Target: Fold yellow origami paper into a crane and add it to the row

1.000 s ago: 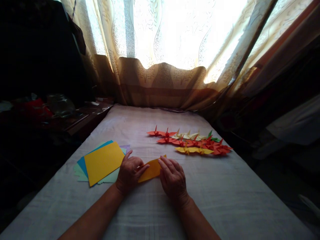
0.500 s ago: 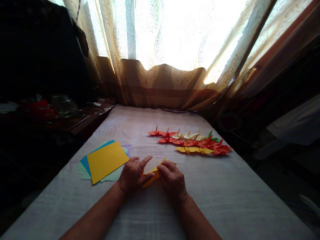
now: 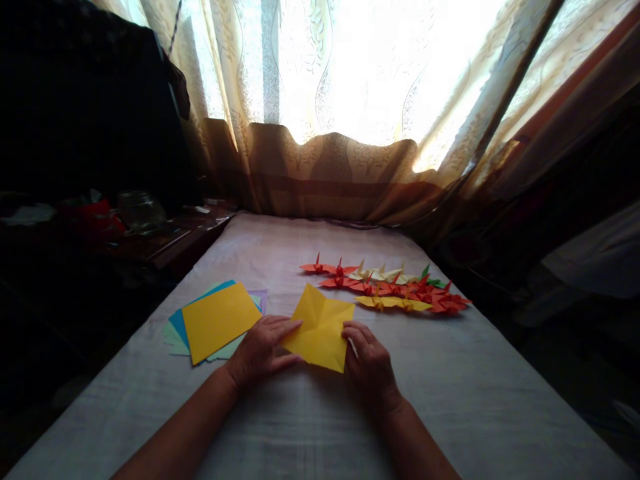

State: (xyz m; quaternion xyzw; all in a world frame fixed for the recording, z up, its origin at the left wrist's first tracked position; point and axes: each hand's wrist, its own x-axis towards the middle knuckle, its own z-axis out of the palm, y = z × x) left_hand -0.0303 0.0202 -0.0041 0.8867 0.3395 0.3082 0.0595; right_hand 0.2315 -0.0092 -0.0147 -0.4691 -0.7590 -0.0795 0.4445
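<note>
A creased square of yellow origami paper [image 3: 323,327] lies opened out between my hands, with fold lines crossing at its middle. My left hand [image 3: 263,347] holds its left corner, fingers over the paper and thumb lower down by the near edge. At the right edge, my right hand [image 3: 370,363] pinches the sheet between thumb and fingers. To the left, close to my left hand, is a stack of coloured paper topped by a yellow sheet [image 3: 220,320], with blue and pale green sheets poking out beneath.
Rows of folded paper cranes stand at the right: red cranes [image 3: 395,287], yellow cranes [image 3: 393,304], cream ones and a green one [image 3: 434,281]. A white cloth [image 3: 310,427] covers the surface. A dark side table with a glass jar [image 3: 141,212] stands left; a curtain [image 3: 330,167] hangs behind.
The yellow paper was folded and is now spread open as a square. My right hand has shifted right to its edge, and my left fingers have come down onto the paper.
</note>
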